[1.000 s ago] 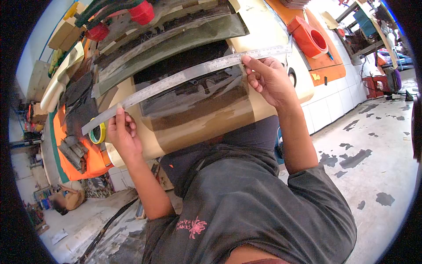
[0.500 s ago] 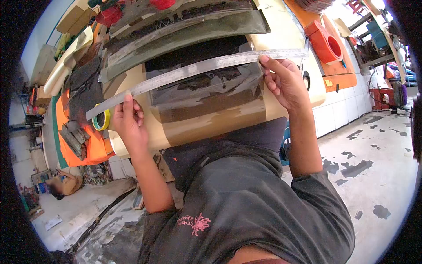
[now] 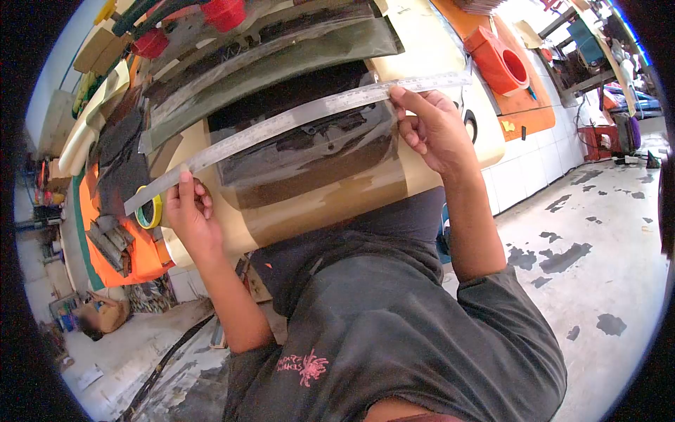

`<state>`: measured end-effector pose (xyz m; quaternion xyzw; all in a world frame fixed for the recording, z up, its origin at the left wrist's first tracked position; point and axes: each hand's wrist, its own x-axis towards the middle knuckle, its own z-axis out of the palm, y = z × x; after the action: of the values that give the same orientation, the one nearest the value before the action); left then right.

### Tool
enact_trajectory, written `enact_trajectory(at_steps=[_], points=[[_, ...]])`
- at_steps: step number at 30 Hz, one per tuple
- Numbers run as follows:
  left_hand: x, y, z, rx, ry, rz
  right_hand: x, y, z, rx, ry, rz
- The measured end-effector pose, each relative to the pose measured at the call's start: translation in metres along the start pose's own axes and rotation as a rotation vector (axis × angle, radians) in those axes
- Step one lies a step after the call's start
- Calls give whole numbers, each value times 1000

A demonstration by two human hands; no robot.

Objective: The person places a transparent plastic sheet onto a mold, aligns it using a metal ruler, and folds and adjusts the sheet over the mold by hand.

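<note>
A long steel ruler (image 3: 281,121) stretches slantwise between my two hands, over a dark clear plastic sheet (image 3: 316,151) on a cream padded surface (image 3: 394,202). My left hand (image 3: 193,219) pinches the ruler near its left end, thumb on top and the other fingers curled beneath. Further right, my right hand (image 3: 439,133) grips it short of its other end, thumb on its face. Whether the ruler touches the sheet I cannot tell. Just beside my left hand is a yellow roll of tape (image 3: 156,211).
Dark film strips (image 3: 281,70) lie beyond the ruler. A red holder with a round hole (image 3: 500,62) stands on an orange surface at right. Dark metal bars (image 3: 109,243) rest on orange cloth at left. Another person (image 3: 102,316) is on the floor at far left.
Both hands still hold the ruler. The whole view has shifted, with the table things appearing further left and the left side lower. The ruler appears slightly more tilted.
</note>
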<state>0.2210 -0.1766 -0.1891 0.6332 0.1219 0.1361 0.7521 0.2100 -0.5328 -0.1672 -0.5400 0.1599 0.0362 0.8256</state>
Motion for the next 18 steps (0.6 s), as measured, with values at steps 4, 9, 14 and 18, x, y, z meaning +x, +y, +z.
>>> enact_trajectory(at_steps=[4,9,14,18], points=[[-1,0,0,-13,8,6,3,2,-3,-20,5,-5],[1,-2,-2,-25,4,-1,1,3,-5,-14,-12,1],[0,0,1,-34,-14,8,0,4,-5,-8,-20,-5],[1,1,0,-12,10,2,-1,3,-3,5,-56,-17]])
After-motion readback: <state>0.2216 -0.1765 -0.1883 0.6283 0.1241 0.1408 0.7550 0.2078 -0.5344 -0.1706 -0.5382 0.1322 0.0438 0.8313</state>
